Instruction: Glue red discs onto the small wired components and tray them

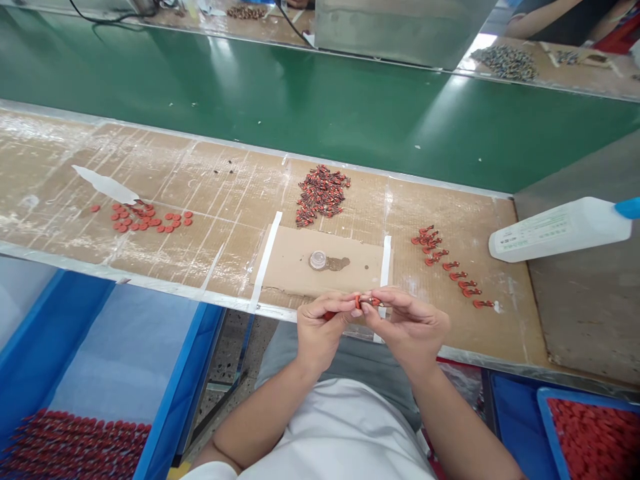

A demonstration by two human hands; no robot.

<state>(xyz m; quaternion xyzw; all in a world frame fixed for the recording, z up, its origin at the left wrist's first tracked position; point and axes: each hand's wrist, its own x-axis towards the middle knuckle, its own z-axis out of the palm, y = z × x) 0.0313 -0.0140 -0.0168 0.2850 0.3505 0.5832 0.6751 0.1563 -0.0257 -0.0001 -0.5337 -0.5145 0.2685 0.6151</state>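
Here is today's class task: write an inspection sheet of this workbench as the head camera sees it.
Surface: worn brown bench top, scratched, beside a green conveyor belt.
Job's things: small red part pinched between both hands; heap of red parts; row of red parts; red discs.
Clutter: white paper scrap; small jar on cardboard; white bottle.
Hands: left hand and right hand both grip the part.
Cables: black cable on the far bench.
Surroundings: blue crate of red parts; a co-worker's arm beyond the belt.
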